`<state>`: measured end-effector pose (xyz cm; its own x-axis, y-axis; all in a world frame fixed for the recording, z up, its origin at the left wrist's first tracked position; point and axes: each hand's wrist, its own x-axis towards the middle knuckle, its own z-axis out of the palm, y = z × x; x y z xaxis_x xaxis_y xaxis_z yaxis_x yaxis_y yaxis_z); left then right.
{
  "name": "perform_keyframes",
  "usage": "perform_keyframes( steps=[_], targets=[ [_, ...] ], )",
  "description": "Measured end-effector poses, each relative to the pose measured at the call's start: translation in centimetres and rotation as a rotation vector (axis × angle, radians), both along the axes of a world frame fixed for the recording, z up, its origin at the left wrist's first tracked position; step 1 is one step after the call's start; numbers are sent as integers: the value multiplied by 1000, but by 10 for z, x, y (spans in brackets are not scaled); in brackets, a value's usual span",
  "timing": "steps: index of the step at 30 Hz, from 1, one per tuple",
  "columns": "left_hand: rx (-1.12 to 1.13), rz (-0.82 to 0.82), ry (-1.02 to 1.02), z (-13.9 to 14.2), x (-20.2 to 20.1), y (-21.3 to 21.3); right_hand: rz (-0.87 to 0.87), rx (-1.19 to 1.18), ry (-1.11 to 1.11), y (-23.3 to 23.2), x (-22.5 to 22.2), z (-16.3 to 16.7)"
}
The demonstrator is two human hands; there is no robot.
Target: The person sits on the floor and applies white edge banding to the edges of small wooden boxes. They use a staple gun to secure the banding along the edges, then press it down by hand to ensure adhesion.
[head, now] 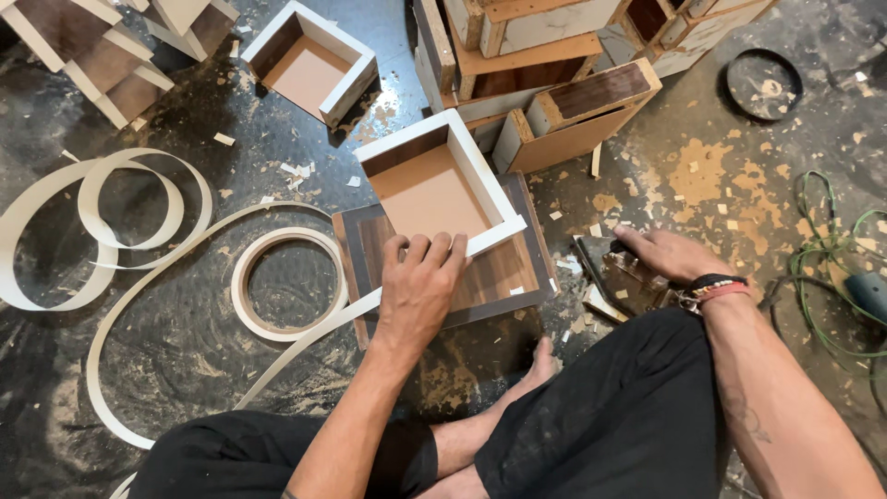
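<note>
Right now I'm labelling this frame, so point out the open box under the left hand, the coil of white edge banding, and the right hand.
open box [430,194], head view, on its brown bottom panel.
coil of white edge banding [243,277], head view, on its left rim.
right hand [670,254], head view, on the back of the hand.

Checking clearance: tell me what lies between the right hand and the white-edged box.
Head view: the dark wood-grain board's corner and littered floor separate right hand from white-edged box.
</note>
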<state>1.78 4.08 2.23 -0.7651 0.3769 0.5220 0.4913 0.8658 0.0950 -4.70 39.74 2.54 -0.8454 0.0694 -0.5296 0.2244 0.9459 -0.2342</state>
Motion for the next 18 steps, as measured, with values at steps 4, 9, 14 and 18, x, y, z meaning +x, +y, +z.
perform_keyframes(
  steps=[4, 9, 14, 18],
  targets=[
    [25, -4, -16, 2, -1, 1, -168, -66, 27, 2, 5, -4],
    [31, 5, -33, 3, 1, 2, -175, 34, 545, 3, 13, 5],
    [20, 22, -8, 4, 0, 2, -191, -130, 777, -18, 17, 32],
    [22, 13, -28, 4, 0, 1, -68, -271, 766, -46, -3, 61]
  ],
)
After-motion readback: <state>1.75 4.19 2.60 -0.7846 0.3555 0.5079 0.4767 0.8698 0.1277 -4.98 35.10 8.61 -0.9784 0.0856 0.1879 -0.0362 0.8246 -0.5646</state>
